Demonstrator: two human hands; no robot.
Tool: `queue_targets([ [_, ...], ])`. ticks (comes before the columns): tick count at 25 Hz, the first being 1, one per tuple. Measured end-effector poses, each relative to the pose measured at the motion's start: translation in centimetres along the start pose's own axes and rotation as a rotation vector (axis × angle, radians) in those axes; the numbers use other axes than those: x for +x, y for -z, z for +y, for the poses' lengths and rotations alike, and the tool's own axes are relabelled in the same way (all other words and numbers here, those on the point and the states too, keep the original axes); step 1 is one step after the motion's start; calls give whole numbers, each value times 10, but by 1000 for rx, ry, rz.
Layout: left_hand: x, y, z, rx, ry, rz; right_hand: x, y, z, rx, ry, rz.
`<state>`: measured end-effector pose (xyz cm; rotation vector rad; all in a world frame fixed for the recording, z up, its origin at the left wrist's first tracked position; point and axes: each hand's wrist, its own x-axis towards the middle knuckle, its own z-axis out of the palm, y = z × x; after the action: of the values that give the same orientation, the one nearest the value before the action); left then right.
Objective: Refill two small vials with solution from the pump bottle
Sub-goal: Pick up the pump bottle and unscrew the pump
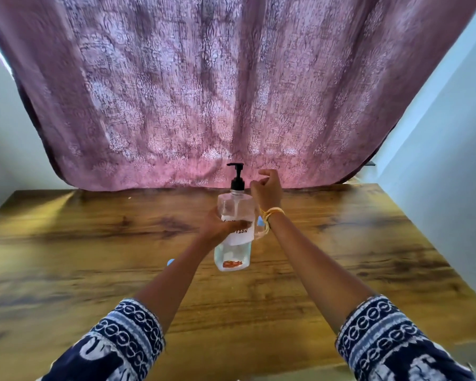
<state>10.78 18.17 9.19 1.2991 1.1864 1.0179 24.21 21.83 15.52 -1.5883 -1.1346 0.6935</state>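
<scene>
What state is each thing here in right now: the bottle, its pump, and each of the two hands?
pump bottle: upright on the wooden table, partly filled with clear liquid.
pump head: on the bottle, untouched.
left hand: grips the bottle's body.
right hand: raised beside the pump, fingers curled, holding nothing that I can see.
curtain: hanging closed behind the table.
</scene>
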Motion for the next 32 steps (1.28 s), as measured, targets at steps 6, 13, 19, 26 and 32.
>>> queue_targets([
  [6, -27, 31, 24, -41, -83, -53, -31, -9, -60, -95, 150, -276],
  [13, -71, 102, 61, 26, -28, -161, -69, -33, -100, -259, 185, -304],
  [19, -106, 153, 54, -54, 55, -210, -112, -72, -109, -4, 180, -466],
  [26, -138, 182, 22, -232, 109, -233, -144, -105, -103, -53, 269, -661],
  [32, -144, 193, 11, -325, 130, -240, -151, -110, -110, 204, 179, -889],
])
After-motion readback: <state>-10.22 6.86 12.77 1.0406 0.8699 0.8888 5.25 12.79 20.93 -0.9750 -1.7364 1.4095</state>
